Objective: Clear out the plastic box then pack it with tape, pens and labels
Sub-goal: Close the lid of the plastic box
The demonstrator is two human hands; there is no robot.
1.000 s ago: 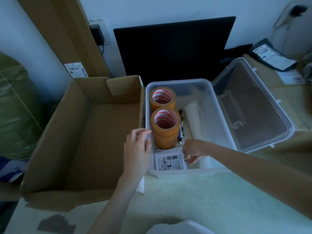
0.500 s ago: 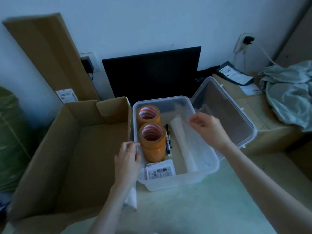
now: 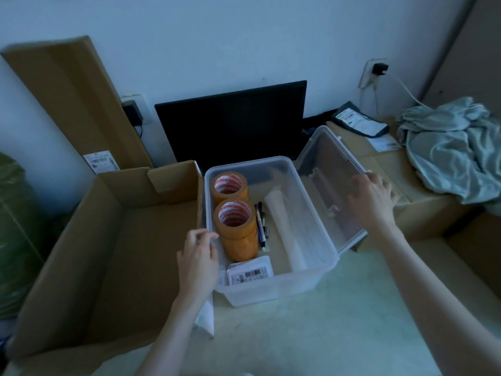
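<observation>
On the pale table, the clear plastic box (image 3: 295, 283) holds tape rolls (image 3: 235, 218), pens (image 3: 260, 226) and labels (image 3: 250, 273); left hand (image 3: 198, 260) pinches its left rim, right hand (image 3: 371, 198) grips the open lid's (image 3: 325, 156) right edge

An open cardboard box (image 3: 108, 240) sits at the left on the bench (image 3: 325, 329). Behind it a flat carton (image 3: 73, 104) leans on the wall, a label near its foot. A black monitor (image 3: 233, 123) stands at the far middle. At the right, a crumpled pale cloth (image 3: 455, 150) lies over brown boxes (image 3: 423, 210), beside a dark labelled parcel (image 3: 360, 122). A charger (image 3: 379, 69) is plugged in above.
</observation>
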